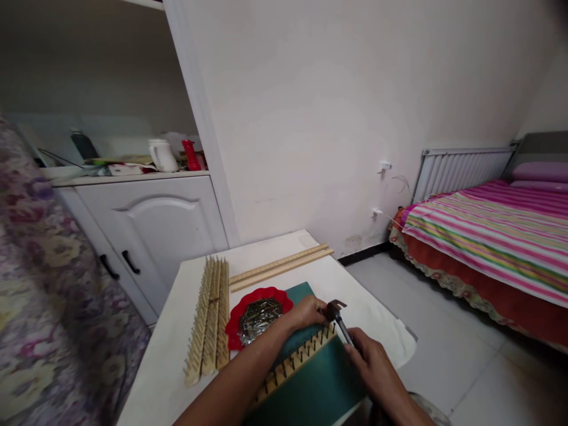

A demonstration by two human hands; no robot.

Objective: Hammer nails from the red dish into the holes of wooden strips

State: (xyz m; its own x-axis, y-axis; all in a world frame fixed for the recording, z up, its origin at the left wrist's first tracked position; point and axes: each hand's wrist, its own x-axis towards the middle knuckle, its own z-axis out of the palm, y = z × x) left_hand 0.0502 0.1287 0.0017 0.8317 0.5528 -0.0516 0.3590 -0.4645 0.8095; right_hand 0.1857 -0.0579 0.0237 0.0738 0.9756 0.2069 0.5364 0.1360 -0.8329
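Crossing the lower centre of the frame above the worktop [164,361], the nail-studded wooden strip [296,362] has the left hand [309,312], partly curled, its hold unclear, so near the claw hammer [342,325] closed in the right hand [374,362] that a glancing blow could bruise fingertips.

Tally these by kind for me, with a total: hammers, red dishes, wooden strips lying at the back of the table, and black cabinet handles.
Hammer: 1
Red dish: 1
Wooden strips at the back: 2
Black cabinet handles: 2
Total: 6
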